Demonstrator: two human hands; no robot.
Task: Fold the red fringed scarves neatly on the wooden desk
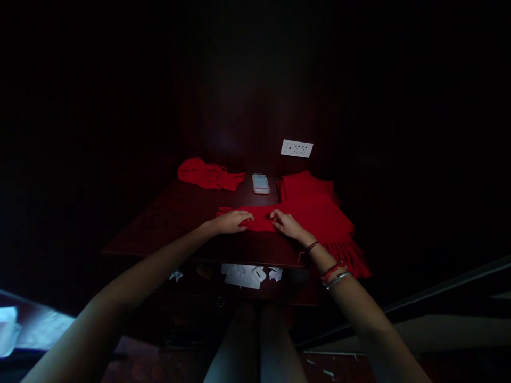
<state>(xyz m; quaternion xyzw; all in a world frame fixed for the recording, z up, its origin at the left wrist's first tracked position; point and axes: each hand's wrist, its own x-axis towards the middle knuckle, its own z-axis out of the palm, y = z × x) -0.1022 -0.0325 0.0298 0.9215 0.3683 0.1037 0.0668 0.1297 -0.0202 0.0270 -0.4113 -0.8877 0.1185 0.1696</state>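
A red fringed scarf (262, 218) lies as a narrow strip across the front of the dark table, its tassels pointing left. My left hand (233, 221) rests on the strip near the fringed end, fingers loosely bent and thumb apart. Facing it, my right hand (288, 223) touches the strip further right; its fingers are curved, with a gap between them. To the right, the strip meets a wider spread of red fringed cloth (319, 213), whose long tassels hang over the table's front edge.
A crumpled red cloth (209, 174) lies at the back left. Beside it is a phone (261, 183) with a lit screen. A white socket panel (297, 149) is on the back wall. Papers (241, 276) and a small white object (258, 274) sit in an open space below the tabletop (159, 229).
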